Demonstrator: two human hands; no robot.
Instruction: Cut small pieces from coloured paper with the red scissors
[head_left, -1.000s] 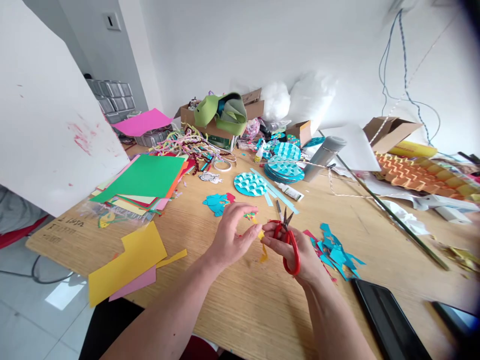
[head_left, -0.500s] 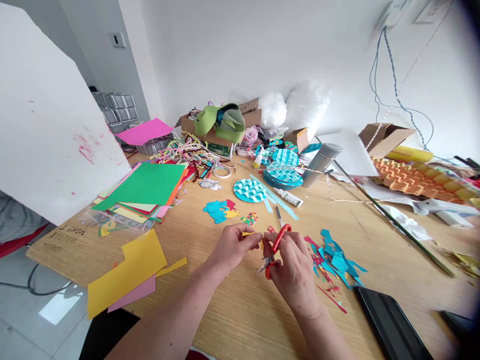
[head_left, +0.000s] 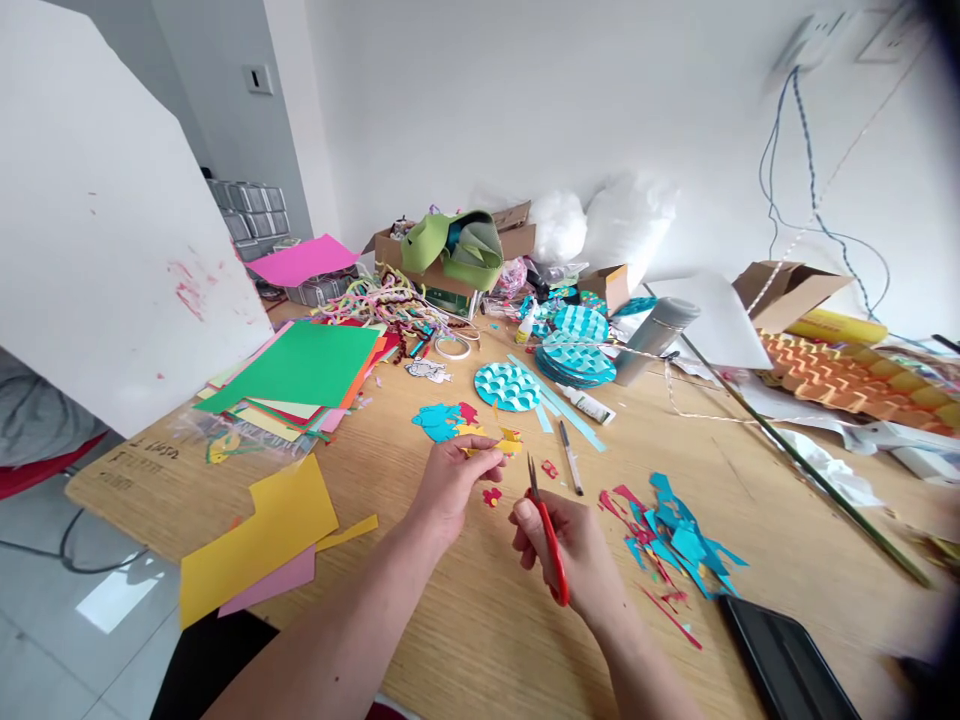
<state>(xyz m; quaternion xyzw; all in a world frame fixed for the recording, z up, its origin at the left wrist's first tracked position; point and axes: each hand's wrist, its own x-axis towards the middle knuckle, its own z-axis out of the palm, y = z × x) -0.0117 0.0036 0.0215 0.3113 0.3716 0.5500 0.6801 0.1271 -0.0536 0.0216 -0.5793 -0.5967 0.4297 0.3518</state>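
Note:
My left hand pinches a small yellow paper piece between thumb and fingertips, above the table. In my right hand is a pair of red-handled scissors, its blades pointing up and away from me. Scissors and paper are apart. Just past my left hand lie blue fish-shaped paper cutouts with red and yellow ones beside them. A small red paper flower rests between my hands. Beyond the scissors lies a pen.
Blue and red paper scraps lie right of my hands, near a black phone-like device. Yellow paper and a stack of coloured sheets lie left. Farther back are a wavy blue disc, a glue tube and a grey cylinder.
My right hand has drawn back from the yellow paper and turned the scissors so the blades point up. My left hand has shifted slightly left and away. The small red flower now shows.

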